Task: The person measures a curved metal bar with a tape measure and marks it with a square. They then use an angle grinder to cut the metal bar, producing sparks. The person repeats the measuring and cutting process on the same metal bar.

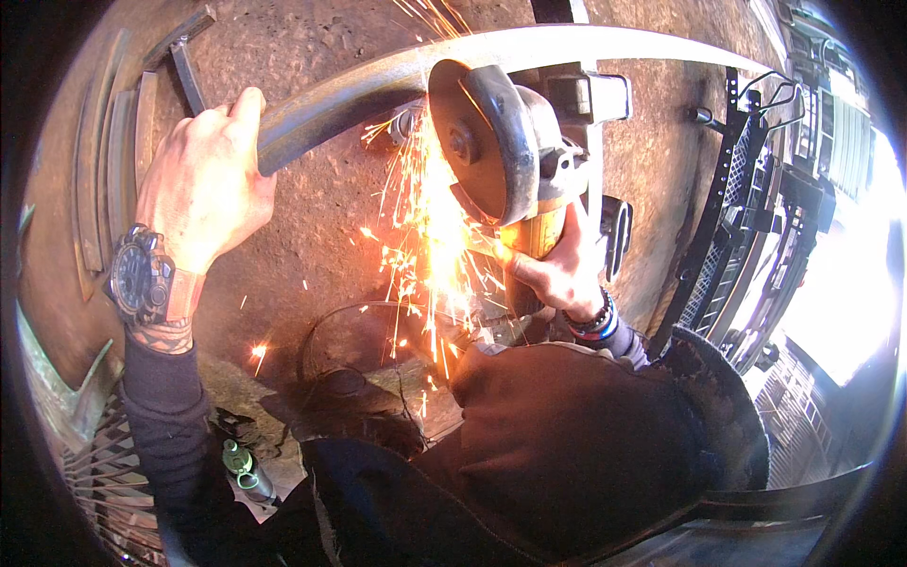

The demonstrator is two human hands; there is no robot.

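Observation:
A long square metal tube runs across the top, its near-left end gripped by my left hand, fingers wrapped round it. My right hand is closed round the yellow body of an angle grinder. The grinder's disc, under a dark guard, meets the tube. Where they meet, bright sparks stream down toward me, with a few more flying off beyond the tube. Glare whitens the tube's right part. A dark sleeve and cloth hide much of my right forearm.
Flat steel bars lie at the left, near an angled metal piece. Below the tube is a metal stand. Black metal frames line the right. A bottle stands lower left on the brown floor.

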